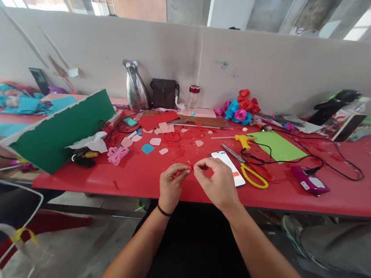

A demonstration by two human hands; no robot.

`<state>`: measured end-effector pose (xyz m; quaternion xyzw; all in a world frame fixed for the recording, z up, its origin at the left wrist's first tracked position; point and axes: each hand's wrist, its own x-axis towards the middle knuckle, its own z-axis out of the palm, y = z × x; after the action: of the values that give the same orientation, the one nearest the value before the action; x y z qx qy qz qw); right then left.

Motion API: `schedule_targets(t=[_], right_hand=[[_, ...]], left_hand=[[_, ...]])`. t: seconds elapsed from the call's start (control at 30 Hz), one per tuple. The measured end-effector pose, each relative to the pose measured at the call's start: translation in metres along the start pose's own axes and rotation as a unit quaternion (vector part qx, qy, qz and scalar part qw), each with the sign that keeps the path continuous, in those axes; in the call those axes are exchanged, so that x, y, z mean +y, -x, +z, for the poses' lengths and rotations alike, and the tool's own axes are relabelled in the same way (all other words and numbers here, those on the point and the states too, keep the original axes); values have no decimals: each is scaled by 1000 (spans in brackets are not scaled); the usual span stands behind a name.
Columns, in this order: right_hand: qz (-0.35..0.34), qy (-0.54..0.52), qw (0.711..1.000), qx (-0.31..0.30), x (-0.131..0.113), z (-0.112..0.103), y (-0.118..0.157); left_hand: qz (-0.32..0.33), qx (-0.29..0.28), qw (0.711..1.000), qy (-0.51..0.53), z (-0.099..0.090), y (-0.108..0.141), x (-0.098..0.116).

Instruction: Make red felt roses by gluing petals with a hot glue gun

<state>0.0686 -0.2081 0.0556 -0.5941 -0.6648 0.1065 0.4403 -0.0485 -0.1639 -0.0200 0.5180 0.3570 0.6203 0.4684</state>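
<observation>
Between the fingertips of both hands is a small red paper piece (191, 168), mostly covered by the fingers. My left hand (171, 182) pinches it from the left, a dark band around the wrist. My right hand (218, 181) pinches it from the right, thumb and forefinger together. Behind my right hand lies a phone (229, 165) with a lit screen, partly covered. Beside the phone rest scissors (253, 176) with yellow handles. Cut paper petals (155, 141) in pink, red and blue lie scattered beyond my hands.
A yellow glue gun (245, 141) with a black cord lies near a light green sheet (279, 145). A purple box (310, 181) sits at right. Paper flowers (242, 107), a glass jar (193, 98) and a metal jug (135, 87) stand at the back. A green board (63, 130) leans at left.
</observation>
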Motion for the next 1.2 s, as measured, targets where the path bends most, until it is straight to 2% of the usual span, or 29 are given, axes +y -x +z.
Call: schedule_targets(t=[0.13,0.3,0.43,0.67,0.77,0.9,1.03,1.2], right_hand=[[88,-121,988,-34,5,3,0],[183,-277,942,-48,8,9,0],[209,-360,909,-25,4,15,4],[202,-445,872,-16,4,26,13],[196,-440,876,-14,8,29,16],[174,-397,901,-10,14,29,19],[133,-337,932,22,14,23,17],[123,-294,947,20,10,17,14]], left_hand=[[-9,-5,1000,9,-1,0,1],[-11,-20,999,38,-1,0,2],[-40,-12,994,103,2,1,1],[-111,4,976,186,6,3,5],[-113,-7,973,199,6,3,5],[-102,-12,980,168,6,3,7],[-103,-14,984,144,7,4,9],[-99,-19,986,136,7,4,8]])
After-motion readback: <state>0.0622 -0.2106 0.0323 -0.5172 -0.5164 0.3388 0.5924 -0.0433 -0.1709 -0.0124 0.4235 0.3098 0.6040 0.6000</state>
